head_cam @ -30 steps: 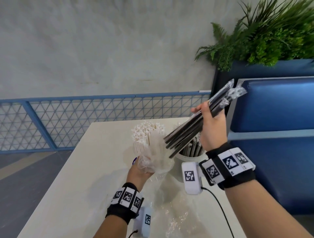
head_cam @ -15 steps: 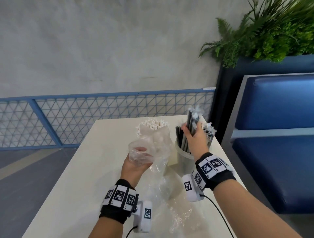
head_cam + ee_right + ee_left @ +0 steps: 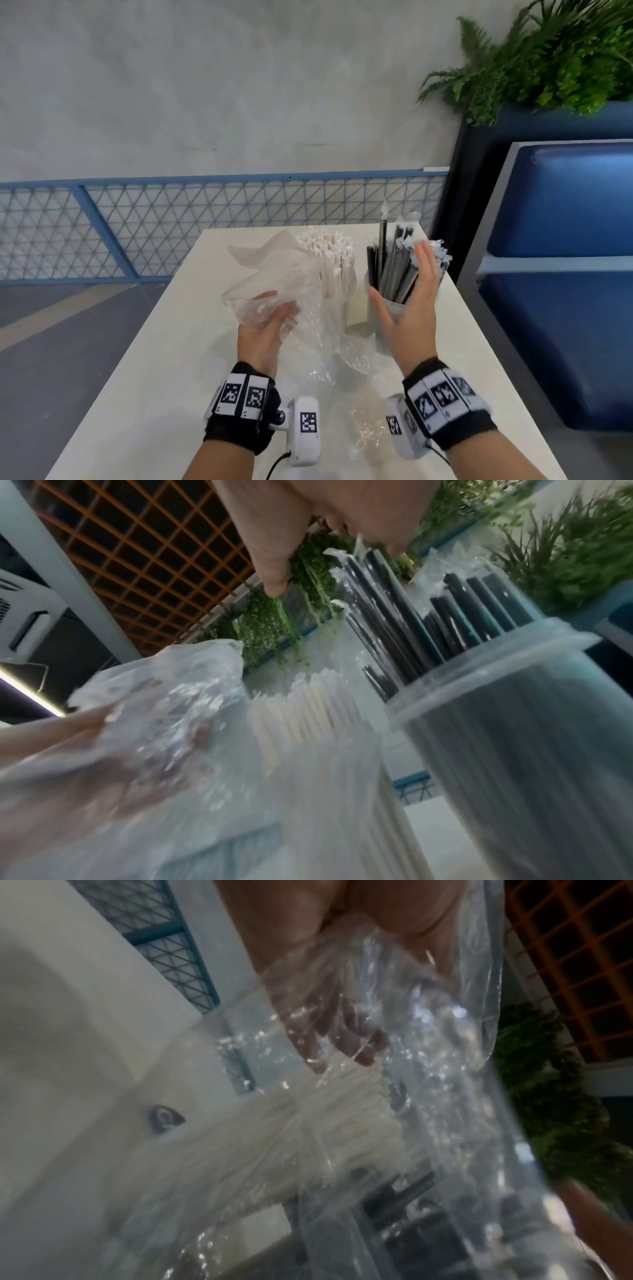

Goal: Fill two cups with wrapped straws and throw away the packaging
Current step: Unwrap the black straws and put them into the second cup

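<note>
My left hand (image 3: 270, 317) grips a crumpled clear plastic bag (image 3: 270, 270) just left of the white wrapped straws (image 3: 330, 260). These stand bunched upright in a cup that the film mostly hides. My right hand (image 3: 412, 298) is open, fingers spread. It sits against the near right side of the clear cup (image 3: 388, 310) holding black wrapped straws (image 3: 394, 263). In the left wrist view my fingers (image 3: 337, 1045) show through the bag (image 3: 445, 1069). The right wrist view has my thumb (image 3: 274, 569) above the black straws (image 3: 404, 620) and their cup (image 3: 520, 723).
More clear packaging film (image 3: 346, 373) lies crumpled on the white table (image 3: 164, 377) in front of the cups. A blue padded bench (image 3: 561, 308) runs along the table's right edge. Behind it is a planter with greenery (image 3: 548, 61). A blue mesh railing (image 3: 205, 222) stands beyond the far edge.
My right hand brought the bundle of black straws down into the cup, let go and opened. My left hand kept hold of the bag and raised it a little.
</note>
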Demonstrator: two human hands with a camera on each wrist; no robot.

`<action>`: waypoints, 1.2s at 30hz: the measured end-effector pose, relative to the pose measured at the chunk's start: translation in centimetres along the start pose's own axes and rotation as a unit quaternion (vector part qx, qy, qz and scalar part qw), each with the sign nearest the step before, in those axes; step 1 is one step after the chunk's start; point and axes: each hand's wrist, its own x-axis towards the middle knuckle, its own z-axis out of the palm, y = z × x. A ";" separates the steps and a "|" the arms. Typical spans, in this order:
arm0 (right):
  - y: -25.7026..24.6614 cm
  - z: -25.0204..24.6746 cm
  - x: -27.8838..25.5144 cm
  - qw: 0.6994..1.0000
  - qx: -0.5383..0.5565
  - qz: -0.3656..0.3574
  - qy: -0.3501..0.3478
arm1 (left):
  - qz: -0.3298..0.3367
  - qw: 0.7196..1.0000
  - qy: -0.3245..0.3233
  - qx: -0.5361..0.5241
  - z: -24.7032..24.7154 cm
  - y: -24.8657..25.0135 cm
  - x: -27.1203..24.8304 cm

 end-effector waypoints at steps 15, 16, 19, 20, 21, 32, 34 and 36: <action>4.5 0.6 -7.3 0.907 0.130 0.343 -0.206 | 0.009 0.970 0.176 0.167 0.5 -1.3 -1.2; 4.6 0.5 -7.0 0.910 0.122 0.340 -0.206 | 0.067 0.950 0.188 0.242 0.3 -1.0 -1.3; 4.8 0.1 -5.9 0.899 0.125 0.353 -0.226 | 0.140 0.868 0.104 0.465 -0.8 -0.5 -1.2; 4.9 0.1 -5.7 0.895 0.129 0.357 -0.233 | 0.115 0.835 0.060 0.535 -1.1 -0.5 -1.1; 5.0 0.1 -5.5 0.893 0.131 0.358 -0.238 | 0.083 0.809 0.024 0.581 -1.2 -0.4 -1.0; 8.1 -0.9 -5.4 0.912 -0.053 0.356 -0.198 | 0.017 0.809 0.041 0.587 -6.0 -1.4 -1.8; 8.1 -1.0 -6.0 0.946 -0.103 0.269 -0.146 | -0.009 0.807 0.043 0.589 -7.1 -2.5 -2.5; 6.7 -0.9 -6.6 0.972 -0.118 0.137 -0.148 | -0.023 0.802 0.040 0.596 -7.5 -3.5 -3.1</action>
